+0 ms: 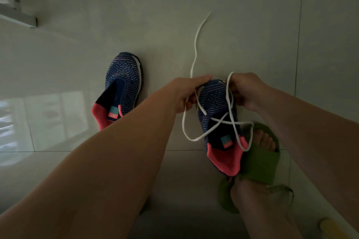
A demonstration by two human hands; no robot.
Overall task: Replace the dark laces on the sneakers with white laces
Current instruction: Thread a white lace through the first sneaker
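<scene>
I looked down on a glossy pale tiled floor [174, 15], smooth enough to mirror a bright window at the left, with thin grout lines crossing it. Near the floor's middle lay the navy knit sneaker with dashed stripes and a coral-pink heel collar [121, 85], on its sole, toe pointing away from me, with no lace in it that I could see; a small teal and pink tag sat on its tongue.

To its right I saw the second navy knit sneaker with the same coral lining [217, 110] held between both hands over the floor, toe away from me. The left hand [186, 93] gripped its left side near the toe, fingers curled under with a strand caught in them, thumb stretched straight along the top. The right hand [242, 91] clamped the right side of the toe, fingers curled round the shoe, with a loop of lace arching over the knuckles.

The flat white woven lace [196, 44] ran in a wavy line from far out on the floor to the toe, then crossed loosely over the tongue in big slack loops hanging off both sides.

Just beside the heel, a bare foot sat in a matte green slide sandal [262, 161].
</scene>
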